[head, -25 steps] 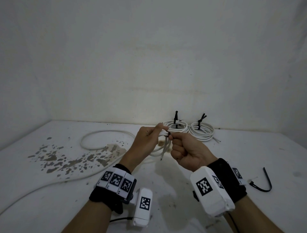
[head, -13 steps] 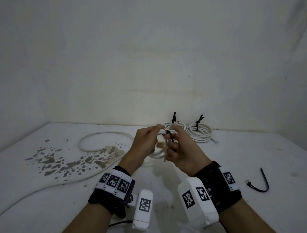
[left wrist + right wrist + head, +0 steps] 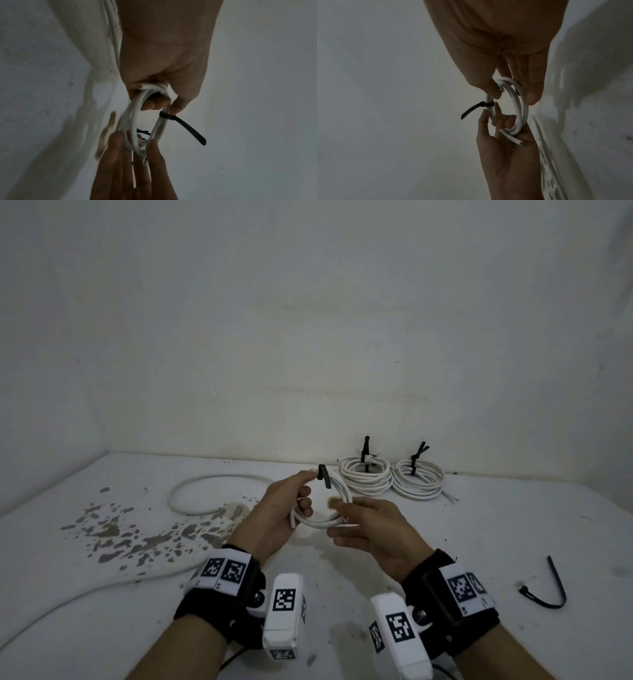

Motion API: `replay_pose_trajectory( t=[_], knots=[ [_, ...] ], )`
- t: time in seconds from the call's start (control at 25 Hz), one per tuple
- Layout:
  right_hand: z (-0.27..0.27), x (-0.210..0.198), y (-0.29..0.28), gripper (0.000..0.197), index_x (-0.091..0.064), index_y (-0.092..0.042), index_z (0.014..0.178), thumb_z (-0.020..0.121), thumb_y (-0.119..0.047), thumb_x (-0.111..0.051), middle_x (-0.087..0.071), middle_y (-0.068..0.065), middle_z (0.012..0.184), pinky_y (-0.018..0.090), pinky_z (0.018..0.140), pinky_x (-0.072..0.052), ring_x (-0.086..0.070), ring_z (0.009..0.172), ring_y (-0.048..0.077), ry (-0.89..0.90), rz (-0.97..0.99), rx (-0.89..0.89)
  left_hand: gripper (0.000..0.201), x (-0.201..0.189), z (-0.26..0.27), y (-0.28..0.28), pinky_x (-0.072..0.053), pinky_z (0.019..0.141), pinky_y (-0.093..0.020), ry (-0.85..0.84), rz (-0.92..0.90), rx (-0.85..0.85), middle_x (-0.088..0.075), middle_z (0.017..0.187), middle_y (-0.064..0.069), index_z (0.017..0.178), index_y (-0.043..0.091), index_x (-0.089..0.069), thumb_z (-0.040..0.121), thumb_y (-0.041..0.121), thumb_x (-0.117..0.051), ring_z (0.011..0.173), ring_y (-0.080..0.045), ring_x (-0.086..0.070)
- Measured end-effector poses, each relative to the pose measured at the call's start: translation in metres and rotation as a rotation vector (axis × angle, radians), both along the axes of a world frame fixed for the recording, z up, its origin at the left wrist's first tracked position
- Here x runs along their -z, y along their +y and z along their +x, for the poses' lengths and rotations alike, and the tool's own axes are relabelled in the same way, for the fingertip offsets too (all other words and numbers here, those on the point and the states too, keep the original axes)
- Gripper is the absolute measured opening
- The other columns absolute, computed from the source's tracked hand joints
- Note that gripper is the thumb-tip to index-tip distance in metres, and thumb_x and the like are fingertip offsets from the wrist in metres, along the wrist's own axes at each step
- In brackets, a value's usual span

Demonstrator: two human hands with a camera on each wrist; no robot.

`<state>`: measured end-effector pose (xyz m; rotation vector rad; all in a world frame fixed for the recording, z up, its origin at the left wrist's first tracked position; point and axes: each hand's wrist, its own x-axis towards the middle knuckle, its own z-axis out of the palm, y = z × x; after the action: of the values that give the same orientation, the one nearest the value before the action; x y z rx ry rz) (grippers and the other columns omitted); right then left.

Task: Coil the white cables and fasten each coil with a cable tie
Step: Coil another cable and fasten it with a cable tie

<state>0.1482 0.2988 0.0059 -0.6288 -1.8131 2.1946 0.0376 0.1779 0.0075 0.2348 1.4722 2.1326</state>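
My left hand (image 3: 305, 501) grips a small white cable coil (image 3: 320, 522) above the table, fingers curled through its loop (image 3: 154, 104). A black cable tie (image 3: 324, 477) is cinched round the coil by my left thumb, its tail sticking out (image 3: 188, 129). My right hand (image 3: 332, 520) is at the coil's right side with straight fingers, thumb (image 3: 490, 88) on one side and fingers (image 3: 533, 92) on the other, lightly touching it. One cut cable end (image 3: 518, 142) pokes out over my left palm.
Two tied white coils (image 3: 364, 479) (image 3: 418, 483) lie by the back wall. A long loose white cable (image 3: 191, 484) loops over the stained left side of the table (image 3: 479, 525). A spare black cable tie (image 3: 555, 587) lies at the right.
My right hand let go of the tie's tail and opened, dropping to the coil's right side. The coil has turned flatter, facing me, and both hands came slightly nearer.
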Motion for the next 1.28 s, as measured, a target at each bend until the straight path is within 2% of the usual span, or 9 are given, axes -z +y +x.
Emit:
replay_pose_trajectory(
  t=[0.2, 0.44, 0.6, 0.68, 0.8, 0.92, 1.04, 1.16, 1.28],
  knots=[
    [-0.035, 0.009, 0.017, 0.028, -0.065, 0.016, 0.109, 0.091, -0.004, -0.069, -0.071, 0.032, 0.101, 0.032, 0.062, -0.063, -0.070, 0.065, 0.030, -0.032, -0.045, 0.158, 0.015, 0.015, -0.025, -0.008, -0.058, 0.070, -0.025, 0.101, -0.249, 0.060, -0.068, 0.090, -0.012, 0.101, -0.003, -0.071, 0.089, 0.002, -0.064, 0.082, -0.018, -0.064],
    [-0.112, 0.024, 0.024, 0.014, -0.062, 0.005, 0.093, 0.088, -0.003, -0.072, -0.060, 0.018, 0.075, 0.030, 0.050, -0.060, -0.063, 0.058, 0.028, -0.069, -0.096, 0.274, 0.026, 0.024, -0.079, 0.012, -0.058, 0.069, -0.028, 0.286, -0.462, -0.111, -0.070, 0.094, -0.019, 0.112, -0.004, -0.067, 0.086, -0.004, -0.063, 0.070, -0.019, -0.063],
    [-0.140, 0.033, 0.032, 0.012, -0.065, 0.000, 0.077, 0.083, -0.004, -0.074, -0.063, 0.016, 0.068, 0.033, 0.055, -0.053, -0.066, 0.058, 0.028, -0.131, -0.077, 0.327, 0.008, 0.025, -0.110, 0.027, -0.048, 0.054, -0.018, 0.481, -0.741, -0.088, -0.067, 0.084, -0.009, 0.086, 0.006, -0.069, 0.087, 0.012, -0.064, 0.069, -0.020, -0.064],
    [-0.150, 0.037, 0.032, 0.015, -0.066, 0.000, 0.067, 0.072, -0.008, -0.077, -0.063, 0.015, 0.066, 0.034, 0.056, -0.048, -0.064, 0.062, 0.026, -0.144, -0.031, 0.360, 0.018, 0.027, -0.125, 0.033, -0.046, 0.065, -0.023, 0.545, -0.878, -0.067, -0.061, 0.077, -0.004, 0.070, 0.007, -0.063, 0.085, 0.016, -0.064, 0.082, -0.024, -0.063],
    [-0.159, 0.041, 0.024, 0.015, -0.067, 0.002, 0.070, 0.070, -0.013, -0.068, -0.060, 0.012, 0.070, 0.034, 0.057, -0.042, -0.053, 0.062, 0.019, -0.134, 0.058, 0.417, 0.036, 0.031, -0.137, 0.043, -0.045, 0.080, -0.028, 0.544, -0.889, -0.078, -0.053, 0.080, -0.002, 0.059, 0.023, -0.044, 0.086, 0.018, -0.067, 0.084, -0.021, -0.051],
    [-0.161, 0.046, 0.018, 0.031, -0.069, -0.003, 0.090, 0.066, -0.018, -0.056, -0.064, 0.010, 0.080, 0.031, 0.064, -0.044, -0.055, 0.070, 0.023, -0.087, 0.006, 0.469, 0.032, 0.032, -0.141, 0.047, -0.047, 0.075, -0.030, 0.519, -0.850, -0.051, -0.056, 0.072, -0.003, 0.062, 0.019, -0.050, 0.087, 0.030, -0.067, 0.079, -0.024, -0.057],
    [-0.159, 0.052, 0.018, 0.029, -0.065, -0.013, 0.093, 0.071, -0.023, -0.050, -0.064, 0.009, 0.085, 0.030, 0.059, -0.041, -0.054, 0.070, 0.023, -0.063, -0.004, 0.479, 0.020, 0.031, -0.142, 0.043, -0.050, 0.074, -0.031, 0.452, -0.736, -0.024, -0.061, 0.075, -0.006, 0.076, 0.015, -0.062, 0.091, 0.028, -0.061, 0.078, -0.023, -0.056],
    [-0.144, 0.048, 0.013, 0.015, -0.060, -0.009, 0.093, 0.091, -0.010, -0.045, -0.060, 0.008, 0.079, 0.029, 0.062, -0.047, -0.054, 0.073, 0.020, -0.003, -0.088, 0.444, 0.028, 0.028, -0.141, 0.030, -0.045, 0.057, -0.023, 0.330, -0.581, -0.067, -0.068, 0.095, -0.012, 0.116, 0.010, -0.068, 0.093, 0.024, -0.061, 0.078, -0.020, -0.058],
    [-0.126, 0.038, 0.011, 0.016, -0.059, -0.009, 0.086, 0.094, -0.003, -0.046, -0.057, 0.008, 0.079, 0.032, 0.068, -0.050, -0.052, 0.074, 0.021, 0.001, 0.013, 0.301, 0.024, 0.019, -0.135, 0.007, -0.045, 0.061, -0.025, 0.348, -0.593, -0.084, -0.066, 0.095, -0.002, 0.116, 0.017, -0.066, 0.097, 0.028, -0.058, 0.087, -0.018, -0.063]
  ],
)
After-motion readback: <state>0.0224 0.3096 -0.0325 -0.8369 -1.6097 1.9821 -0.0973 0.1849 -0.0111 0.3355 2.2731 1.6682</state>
